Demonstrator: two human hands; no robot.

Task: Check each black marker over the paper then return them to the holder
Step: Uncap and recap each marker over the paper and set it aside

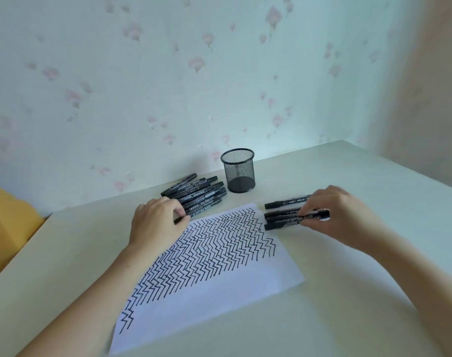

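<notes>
A white sheet of paper [219, 300] covered with black zigzag lines lies on the table. Beyond its far left corner sits a pile of several black markers [196, 193]. My left hand [156, 222] pinches the near end of one marker at the pile's front edge. To the right of the paper lie three black markers [281, 216] side by side. My right hand [335, 212] grips the nearest of them with thumb and fingers. An empty black mesh holder [238, 171] stands upright behind both groups, near the wall.
The pale table [348, 318] meets a flowered wall at the back. A yellow object [6, 228] stands off the table's left edge. The table's right edge runs diagonally at the far right.
</notes>
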